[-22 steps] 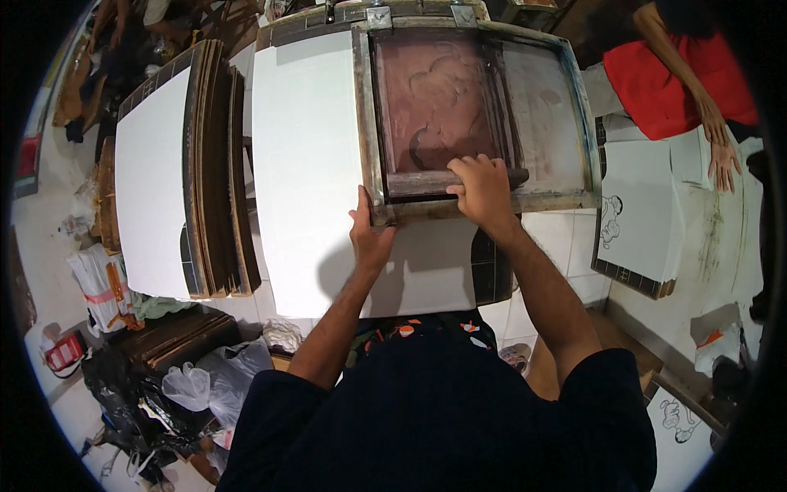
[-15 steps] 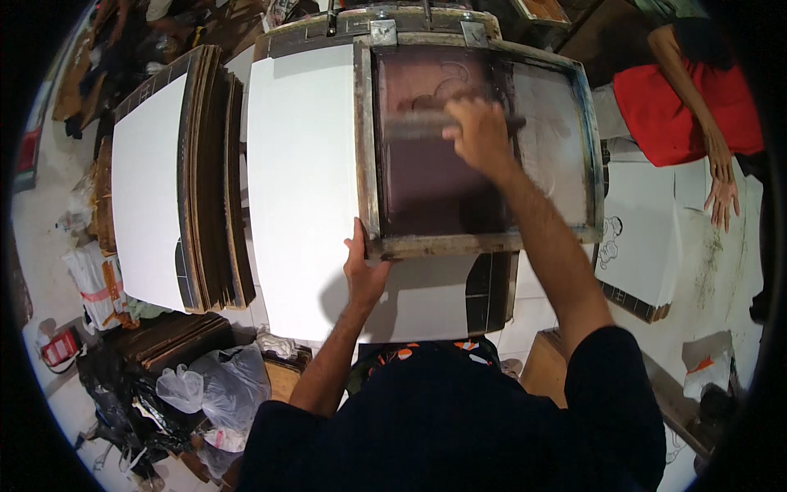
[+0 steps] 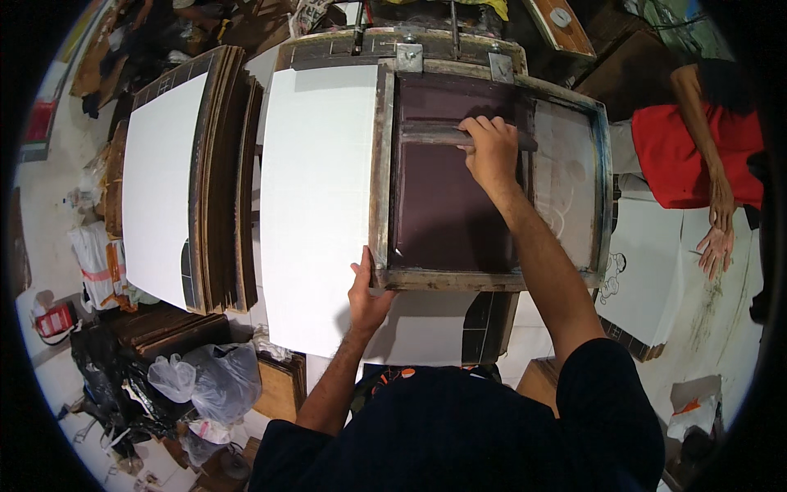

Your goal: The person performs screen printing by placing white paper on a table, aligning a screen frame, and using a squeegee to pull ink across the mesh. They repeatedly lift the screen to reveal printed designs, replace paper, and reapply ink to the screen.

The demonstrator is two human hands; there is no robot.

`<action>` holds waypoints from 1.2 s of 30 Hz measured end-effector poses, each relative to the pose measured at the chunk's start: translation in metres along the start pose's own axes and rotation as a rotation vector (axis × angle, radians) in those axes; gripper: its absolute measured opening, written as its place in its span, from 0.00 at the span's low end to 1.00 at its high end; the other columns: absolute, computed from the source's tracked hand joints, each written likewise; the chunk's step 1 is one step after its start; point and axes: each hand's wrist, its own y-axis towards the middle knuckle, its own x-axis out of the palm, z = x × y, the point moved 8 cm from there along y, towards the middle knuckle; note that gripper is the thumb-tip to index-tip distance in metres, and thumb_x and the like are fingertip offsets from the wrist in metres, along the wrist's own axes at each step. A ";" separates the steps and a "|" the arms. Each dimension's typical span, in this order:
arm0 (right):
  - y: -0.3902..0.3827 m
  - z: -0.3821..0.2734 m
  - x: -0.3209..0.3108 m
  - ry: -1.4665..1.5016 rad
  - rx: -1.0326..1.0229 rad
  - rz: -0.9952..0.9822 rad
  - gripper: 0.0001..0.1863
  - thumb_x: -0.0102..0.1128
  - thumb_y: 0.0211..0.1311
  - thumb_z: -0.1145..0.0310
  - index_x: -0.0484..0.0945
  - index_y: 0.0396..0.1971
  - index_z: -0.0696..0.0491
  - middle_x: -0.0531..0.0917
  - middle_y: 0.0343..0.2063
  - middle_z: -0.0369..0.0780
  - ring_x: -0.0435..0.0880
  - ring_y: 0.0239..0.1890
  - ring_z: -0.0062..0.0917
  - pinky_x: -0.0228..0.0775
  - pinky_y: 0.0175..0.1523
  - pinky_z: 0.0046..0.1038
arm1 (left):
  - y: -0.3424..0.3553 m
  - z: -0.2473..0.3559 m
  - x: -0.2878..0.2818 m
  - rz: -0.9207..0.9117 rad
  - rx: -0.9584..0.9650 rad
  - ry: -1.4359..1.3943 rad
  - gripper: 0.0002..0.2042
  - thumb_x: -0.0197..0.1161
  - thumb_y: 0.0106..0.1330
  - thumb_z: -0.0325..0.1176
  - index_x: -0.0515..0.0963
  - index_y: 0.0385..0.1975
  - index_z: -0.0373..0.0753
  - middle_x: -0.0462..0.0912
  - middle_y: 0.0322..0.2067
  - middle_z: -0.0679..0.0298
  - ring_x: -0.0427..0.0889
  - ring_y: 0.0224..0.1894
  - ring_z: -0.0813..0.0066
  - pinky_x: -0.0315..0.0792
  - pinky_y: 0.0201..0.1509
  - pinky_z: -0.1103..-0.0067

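Note:
A wooden screen-printing frame [image 3: 459,280] lies over a large white sheet [image 3: 316,205] on a board before me. Dark maroon colour covers much of its mesh [image 3: 455,213]; a paler strip [image 3: 566,156] runs down the right side. My right hand [image 3: 494,152] is closed around a long squeegee [image 3: 430,134], which lies crosswise on the mesh towards the far end. At the near left corner of the frame, my left hand [image 3: 369,303] grips the wood, fingers along the left rail and thumb by the near rail.
Metal hinge clamps [image 3: 409,57] join the frame's far side to the board. Left stands a row of upright boards [image 3: 217,189] with a white sheet. Plastic bags [image 3: 213,385] lie lower left. At right, a person in red [image 3: 697,160] holds a hand over a printed sheet [image 3: 643,271].
The squeegee has moved a little towards the far end of the frame. Lines seen through the far mesh are now covered in dark colour. The whole view has shifted slightly.

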 end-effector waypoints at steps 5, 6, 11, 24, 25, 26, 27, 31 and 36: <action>0.052 0.019 -0.003 -0.047 -0.016 0.125 0.18 0.73 0.51 0.75 0.85 0.44 0.45 0.85 0.39 0.34 0.81 0.47 0.34 0.66 0.56 0.39 | -0.001 -0.001 0.000 -0.005 0.012 0.008 0.50 0.74 0.56 0.17 0.51 0.79 0.33 0.80 0.62 0.45 0.81 0.64 0.60 0.47 0.83 0.64; 0.061 0.021 -0.003 -0.060 -0.022 0.172 0.18 0.72 0.52 0.75 0.86 0.45 0.45 0.85 0.39 0.34 0.81 0.47 0.34 0.66 0.55 0.39 | -0.002 -0.001 -0.001 -0.003 0.015 0.023 0.50 0.73 0.55 0.16 0.50 0.79 0.33 0.79 0.63 0.44 0.80 0.64 0.60 0.47 0.83 0.64; 0.047 0.020 0.009 -0.052 0.034 0.031 0.16 0.72 0.53 0.73 0.86 0.44 0.46 0.85 0.40 0.35 0.80 0.48 0.35 0.66 0.56 0.40 | -0.003 -0.004 0.001 -0.017 -0.013 0.007 0.50 0.68 0.52 0.13 0.51 0.78 0.32 0.76 0.65 0.40 0.78 0.67 0.50 0.40 0.83 0.55; -0.225 -0.127 -0.103 -0.008 0.080 0.059 0.18 0.71 0.50 0.68 0.86 0.45 0.46 0.85 0.42 0.34 0.80 0.47 0.33 0.66 0.57 0.40 | 0.000 0.024 -0.008 0.003 0.122 -0.213 0.52 0.73 0.55 0.14 0.47 0.79 0.32 0.82 0.58 0.47 0.85 0.57 0.60 0.67 0.74 0.62; -0.220 -0.131 -0.113 -0.032 0.071 0.105 0.17 0.73 0.51 0.65 0.85 0.44 0.46 0.84 0.42 0.35 0.80 0.46 0.34 0.65 0.58 0.40 | 0.001 0.040 -0.014 -0.013 0.118 -0.267 0.53 0.74 0.55 0.14 0.46 0.79 0.31 0.82 0.58 0.48 0.85 0.56 0.61 0.73 0.70 0.64; -0.211 -0.136 -0.125 -0.055 0.051 0.129 0.17 0.74 0.52 0.61 0.85 0.43 0.47 0.84 0.41 0.35 0.80 0.46 0.34 0.65 0.57 0.40 | 0.003 0.059 -0.025 0.006 0.119 -0.296 0.54 0.76 0.54 0.15 0.46 0.79 0.31 0.82 0.58 0.48 0.85 0.55 0.62 0.76 0.66 0.66; -0.201 -0.140 -0.142 -0.082 0.039 0.163 0.18 0.76 0.52 0.56 0.84 0.41 0.47 0.84 0.41 0.36 0.80 0.46 0.34 0.64 0.57 0.40 | 0.005 0.079 -0.036 -0.004 0.104 -0.309 0.55 0.77 0.53 0.16 0.45 0.79 0.31 0.81 0.58 0.48 0.85 0.55 0.63 0.79 0.62 0.68; -0.123 -0.144 -0.230 -0.206 -0.075 0.385 0.27 0.78 0.50 0.39 0.83 0.36 0.46 0.83 0.36 0.37 0.81 0.40 0.35 0.65 0.51 0.40 | 0.032 0.174 -0.084 0.049 0.253 -0.433 0.58 0.81 0.52 0.19 0.45 0.80 0.33 0.82 0.55 0.46 0.86 0.51 0.66 0.82 0.58 0.71; -0.019 -0.157 -0.322 -0.395 -0.197 0.520 0.32 0.77 0.45 0.32 0.84 0.31 0.48 0.86 0.29 0.35 0.85 0.34 0.32 0.72 0.43 0.34 | 0.102 0.180 -0.167 0.087 0.642 -0.194 0.44 0.79 0.62 0.34 0.60 0.76 0.36 0.82 0.60 0.48 0.88 0.51 0.66 0.82 0.52 0.73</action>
